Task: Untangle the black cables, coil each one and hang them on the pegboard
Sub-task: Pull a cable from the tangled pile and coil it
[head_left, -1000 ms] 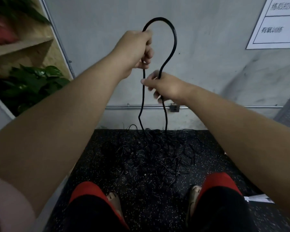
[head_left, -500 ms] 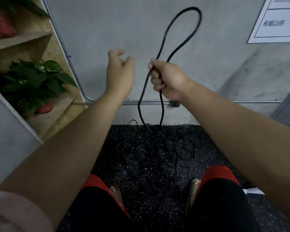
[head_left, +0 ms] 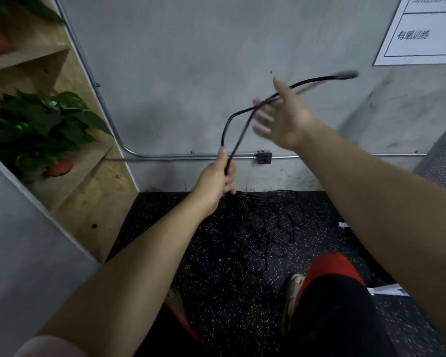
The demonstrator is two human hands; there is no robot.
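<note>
A tangled heap of thin black cables (head_left: 258,228) lies on the speckled black floor by the wall. My left hand (head_left: 216,181) grips two strands of a thicker black cable loop (head_left: 238,119) just above the heap. The loop bends up and over to the right, its blurred far end near the wall sign. My right hand (head_left: 283,119) is spread open behind the loop, fingers straight and blurred, with the cable crossing in front of them. No pegboard is in view.
A wooden shelf unit (head_left: 62,161) with green plants (head_left: 39,124) stands at the left. A metal conduit (head_left: 191,157) and a junction box (head_left: 264,157) run along the concrete wall. My knees and feet are at the bottom. Paper scraps (head_left: 386,289) lie at the right.
My right hand has let go of the loop and opened. My left hand has dropped and taken hold of the two strands low down. The loop has swung over to the right.
</note>
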